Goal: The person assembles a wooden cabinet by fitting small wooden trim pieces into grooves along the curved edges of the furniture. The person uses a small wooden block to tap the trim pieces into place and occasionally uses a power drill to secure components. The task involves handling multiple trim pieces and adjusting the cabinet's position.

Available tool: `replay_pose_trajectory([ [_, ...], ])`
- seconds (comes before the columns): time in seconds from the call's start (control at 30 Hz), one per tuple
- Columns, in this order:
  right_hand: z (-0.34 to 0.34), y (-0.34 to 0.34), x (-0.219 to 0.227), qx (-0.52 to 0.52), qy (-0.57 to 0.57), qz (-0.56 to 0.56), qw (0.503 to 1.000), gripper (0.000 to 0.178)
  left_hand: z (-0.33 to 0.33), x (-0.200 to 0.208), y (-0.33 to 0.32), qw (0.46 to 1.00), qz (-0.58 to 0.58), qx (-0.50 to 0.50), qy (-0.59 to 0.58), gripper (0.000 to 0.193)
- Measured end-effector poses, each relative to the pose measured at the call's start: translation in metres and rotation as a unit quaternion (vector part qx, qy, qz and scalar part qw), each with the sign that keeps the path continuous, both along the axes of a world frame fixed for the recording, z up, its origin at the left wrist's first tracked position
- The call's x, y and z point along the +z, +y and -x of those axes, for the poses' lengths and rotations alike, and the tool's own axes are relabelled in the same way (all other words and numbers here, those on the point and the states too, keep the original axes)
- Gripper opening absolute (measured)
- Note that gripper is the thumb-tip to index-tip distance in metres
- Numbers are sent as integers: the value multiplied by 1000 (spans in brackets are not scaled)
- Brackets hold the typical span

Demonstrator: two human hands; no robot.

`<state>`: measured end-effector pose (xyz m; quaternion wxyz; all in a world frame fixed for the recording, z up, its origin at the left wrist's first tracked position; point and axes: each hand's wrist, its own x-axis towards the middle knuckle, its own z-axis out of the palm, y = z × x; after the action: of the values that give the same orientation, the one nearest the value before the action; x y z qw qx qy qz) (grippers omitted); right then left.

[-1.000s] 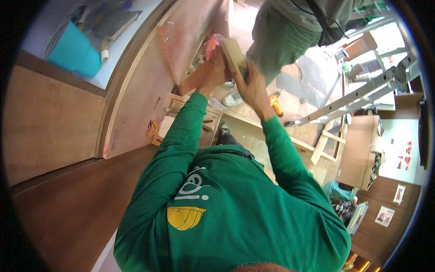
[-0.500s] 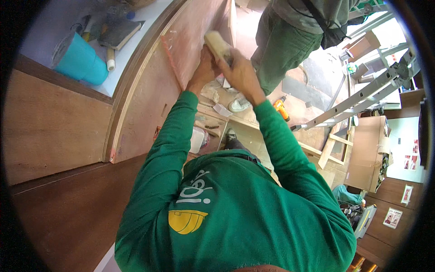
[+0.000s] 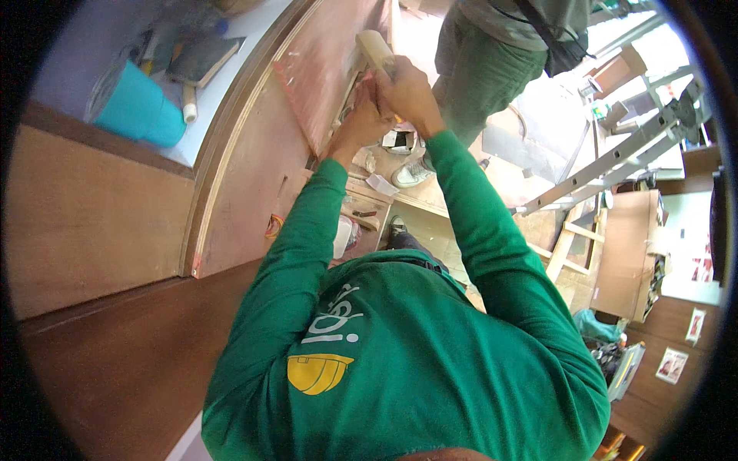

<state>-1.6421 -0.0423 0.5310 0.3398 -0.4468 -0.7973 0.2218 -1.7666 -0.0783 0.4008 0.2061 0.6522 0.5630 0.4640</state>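
In front of the reddish-brown wooden panel, my two hands are close together. My right hand is closed round a pale cream block or roll, whose far end sticks up past the fingers. Just left of it and touching it is my left hand, its fingers bent and pressed together. What those fingers hold is hidden; a small orange-red spot shows between the hands.
A person in green trousers stands just beyond my right hand. A turquoise cup lies on the shelf at left. Rightward are a metal ladder, a wooden frame and a cardboard box.
Both hands have shifted slightly right, away from the panel, and my left hand is lower. The cream piece stands further out of my right hand. The orange drill is now mostly behind my right arm.
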Motion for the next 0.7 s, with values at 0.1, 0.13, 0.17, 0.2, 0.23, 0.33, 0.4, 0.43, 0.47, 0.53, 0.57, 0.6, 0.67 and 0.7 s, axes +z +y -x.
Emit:
replay_pose_trajectory([
  [0.1,-13,20,-8,-16,70,29,997,59,-7,11,-11,999,-19,23,-44,95],
  [0.13,-21,16,-10,-17,106,51,993,60,-6,20,-11,999,-17,23,-43,96],
  [0.17,-29,-6,6,3,174,227,958,54,2,24,-18,999,-11,33,-41,96],
  [0.2,-45,-17,7,38,272,249,929,49,5,32,-19,999,-11,35,-40,96],
  [0.23,-56,-27,4,72,368,272,886,45,7,39,-18,999,-2,41,-35,99],
  [0.33,-98,-75,0,133,443,388,797,58,20,43,-32,998,-27,49,-35,105],
  [0.4,-118,-110,8,155,353,431,816,68,30,40,-40,998,11,57,-30,121],
  [0.43,-140,-122,-3,134,273,426,852,70,27,48,-48,997,34,57,-38,125],
  [0.47,-159,-134,-15,163,228,455,845,72,28,52,-53,996,57,59,-46,128],
  [0.53,-166,-160,4,232,178,455,841,71,35,47,-65,996,57,49,-39,135],
  [0.57,-174,-170,9,232,165,470,836,70,34,50,-72,996,69,46,-35,135],
  [0.6,-181,-178,12,230,152,481,832,69,31,52,-73,996,79,41,-30,136],
  [0.67,-184,-192,12,163,182,444,862,70,25,51,-68,999,45,26,-11,133],
  [0.7,-181,-193,16,130,182,422,879,71,20,49,-68,999,30,20,-7,131],
])
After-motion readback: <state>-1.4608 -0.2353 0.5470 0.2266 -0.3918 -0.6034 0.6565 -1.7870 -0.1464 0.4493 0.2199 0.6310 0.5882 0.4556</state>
